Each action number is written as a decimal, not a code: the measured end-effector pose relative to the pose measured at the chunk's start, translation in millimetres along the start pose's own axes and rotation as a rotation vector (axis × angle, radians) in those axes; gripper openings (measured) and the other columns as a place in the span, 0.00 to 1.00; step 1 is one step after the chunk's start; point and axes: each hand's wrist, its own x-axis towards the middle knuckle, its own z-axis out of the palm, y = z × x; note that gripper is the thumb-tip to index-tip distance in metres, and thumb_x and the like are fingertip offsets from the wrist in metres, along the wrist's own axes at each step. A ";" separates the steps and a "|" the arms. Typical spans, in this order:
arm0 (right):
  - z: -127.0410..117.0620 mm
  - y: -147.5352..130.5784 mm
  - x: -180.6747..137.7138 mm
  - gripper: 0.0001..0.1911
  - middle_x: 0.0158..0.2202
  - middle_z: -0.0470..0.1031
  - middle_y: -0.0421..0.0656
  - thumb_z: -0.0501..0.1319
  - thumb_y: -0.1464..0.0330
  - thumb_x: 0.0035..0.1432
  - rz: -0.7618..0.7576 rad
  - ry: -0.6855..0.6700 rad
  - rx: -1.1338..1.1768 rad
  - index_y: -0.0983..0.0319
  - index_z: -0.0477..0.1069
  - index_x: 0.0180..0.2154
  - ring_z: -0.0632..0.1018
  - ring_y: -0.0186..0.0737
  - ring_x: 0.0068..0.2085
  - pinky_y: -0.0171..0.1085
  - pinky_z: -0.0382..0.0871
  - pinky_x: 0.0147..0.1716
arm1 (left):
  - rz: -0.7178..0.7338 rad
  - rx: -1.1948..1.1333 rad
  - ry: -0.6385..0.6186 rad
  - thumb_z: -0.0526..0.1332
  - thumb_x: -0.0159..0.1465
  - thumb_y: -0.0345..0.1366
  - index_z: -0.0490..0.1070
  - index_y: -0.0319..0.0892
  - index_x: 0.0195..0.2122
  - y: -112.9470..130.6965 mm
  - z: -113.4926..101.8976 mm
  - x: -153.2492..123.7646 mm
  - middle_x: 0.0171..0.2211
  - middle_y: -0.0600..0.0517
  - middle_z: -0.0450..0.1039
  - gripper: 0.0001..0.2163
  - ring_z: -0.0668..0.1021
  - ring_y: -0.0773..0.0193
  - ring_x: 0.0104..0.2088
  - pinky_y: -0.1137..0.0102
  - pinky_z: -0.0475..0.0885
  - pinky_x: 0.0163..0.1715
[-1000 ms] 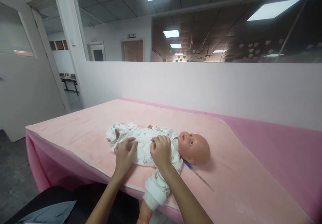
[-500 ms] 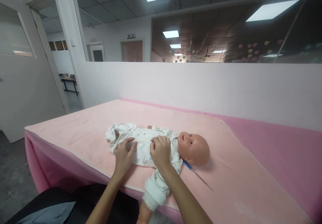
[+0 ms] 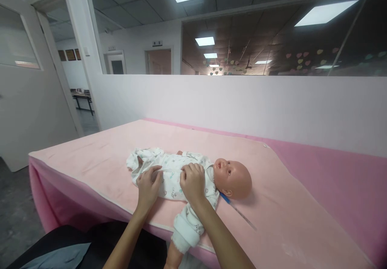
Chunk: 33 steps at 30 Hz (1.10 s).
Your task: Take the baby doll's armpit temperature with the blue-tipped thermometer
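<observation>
A baby doll [image 3: 232, 178] lies on its back, head to the right, in a white printed garment [image 3: 173, 185]. A front edge or seam runs along its belly. My left hand [image 3: 149, 184] rests at the lower belly, with fingers and thumb closed on the cloth of that edge. Nearer the chest, my right hand [image 3: 194, 182] has its fingers curled over the same edge, pinching the cloth; the fingertips are partly hidden. A thin stick with a blue end [image 3: 238, 211] lies beside the doll's head, its blue part partly under the shoulder.
Pale pink cloth [image 3: 99, 156] covers the table, over a deeper pink cover [image 3: 341, 164]. One doll arm [image 3: 175, 255] in a bunched white sleeve [image 3: 187, 228] hangs over the front edge. Behind stands a white wall [image 3: 242, 103] with a window; a door [image 3: 36, 99] is at left.
My left thumb has shifted slightly left, closer to the fingers. My right hand and the doll stay in place.
</observation>
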 end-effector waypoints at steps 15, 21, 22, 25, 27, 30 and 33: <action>0.5 0.1 0.1 0.07 0.27 0.68 0.40 0.54 0.76 0.49 0.022 -0.015 0.033 0.61 0.66 0.24 0.65 0.37 0.31 0.38 0.54 0.37 | 0.039 0.005 0.017 0.53 0.58 0.41 0.70 0.46 0.38 -3.5 1.6 -0.5 0.37 0.51 0.75 0.11 0.74 0.56 0.41 0.59 0.64 0.45; 0.5 0.3 0.2 0.07 0.27 0.69 0.40 0.54 0.76 0.49 0.018 -0.014 0.033 0.61 0.66 0.24 0.65 0.37 0.31 0.38 0.55 0.37 | 0.037 0.001 0.015 0.53 0.58 0.41 0.70 0.45 0.39 -3.6 1.5 -0.4 0.38 0.51 0.74 0.12 0.73 0.55 0.41 0.58 0.63 0.46; 0.4 0.2 0.2 0.07 0.27 0.69 0.40 0.54 0.76 0.49 0.020 -0.015 0.035 0.61 0.66 0.24 0.65 0.37 0.31 0.38 0.55 0.37 | 0.036 0.000 0.012 0.53 0.58 0.41 0.70 0.45 0.39 -3.4 1.3 -0.4 0.38 0.51 0.74 0.12 0.73 0.55 0.41 0.58 0.63 0.46; -0.2 -0.1 0.3 0.07 0.27 0.69 0.40 0.54 0.77 0.48 0.025 -0.022 0.043 0.61 0.66 0.25 0.65 0.37 0.31 0.38 0.55 0.37 | 0.030 0.004 0.004 0.52 0.58 0.41 0.70 0.45 0.39 -2.7 0.7 -0.2 0.38 0.51 0.75 0.12 0.73 0.55 0.41 0.58 0.63 0.46; -0.4 -0.3 0.4 0.07 0.27 0.69 0.40 0.54 0.77 0.48 0.027 -0.022 0.046 0.61 0.67 0.25 0.65 0.37 0.31 0.38 0.55 0.37 | 0.024 0.008 0.001 0.52 0.58 0.41 0.71 0.46 0.39 -2.5 0.6 -0.1 0.38 0.51 0.75 0.12 0.73 0.54 0.41 0.58 0.62 0.46; -0.3 -0.3 0.5 0.07 0.27 0.69 0.40 0.54 0.77 0.49 0.028 -0.018 0.045 0.61 0.67 0.25 0.65 0.37 0.31 0.38 0.55 0.38 | 0.016 0.008 0.002 0.52 0.58 0.41 0.71 0.45 0.38 -2.4 0.8 0.0 0.38 0.51 0.75 0.12 0.73 0.54 0.41 0.57 0.62 0.47; -0.1 -0.4 0.5 0.07 0.27 0.69 0.41 0.54 0.76 0.49 0.027 -0.017 0.042 0.61 0.67 0.24 0.65 0.37 0.31 0.38 0.55 0.37 | 0.016 -0.001 0.007 0.53 0.58 0.42 0.71 0.45 0.38 -2.0 1.0 -0.2 0.38 0.51 0.75 0.12 0.73 0.54 0.41 0.58 0.62 0.47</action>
